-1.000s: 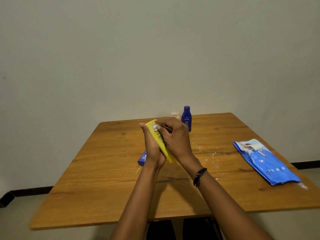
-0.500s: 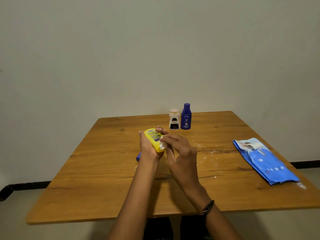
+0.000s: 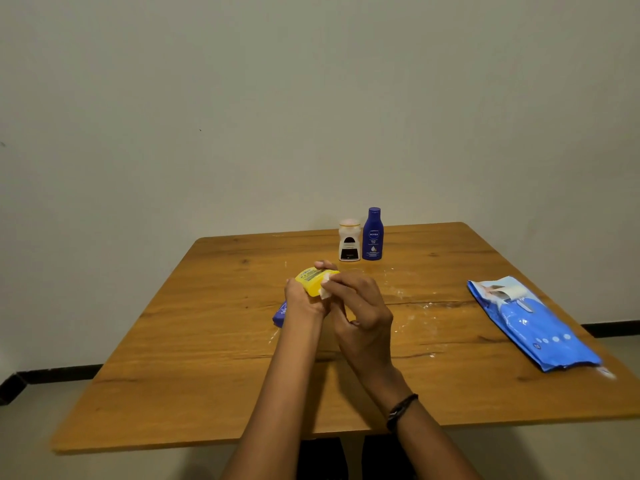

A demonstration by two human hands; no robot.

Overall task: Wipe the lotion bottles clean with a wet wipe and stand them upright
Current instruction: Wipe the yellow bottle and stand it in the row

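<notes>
Over the smeared wooden table (image 3: 194, 344) by a bare wall, my left hand (image 3: 304, 301) gripped the yellow bottle (image 3: 311, 281), my right hand (image 3: 360, 313) pinched a wipe (image 3: 325, 289); beneath, something purple (image 3: 279, 315) lay mostly hidden.

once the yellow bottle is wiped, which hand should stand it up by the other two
Left, probably. The left hand already grips the yellow bottle, while the right hand pinches the wet wipe. The white bottle and blue Nivea bottle stand just beyond.

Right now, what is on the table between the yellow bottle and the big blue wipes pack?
In the head view, only white smears on bare wooden table lie between the yellow lotion bottle and blue wet-wipes pack.
</notes>
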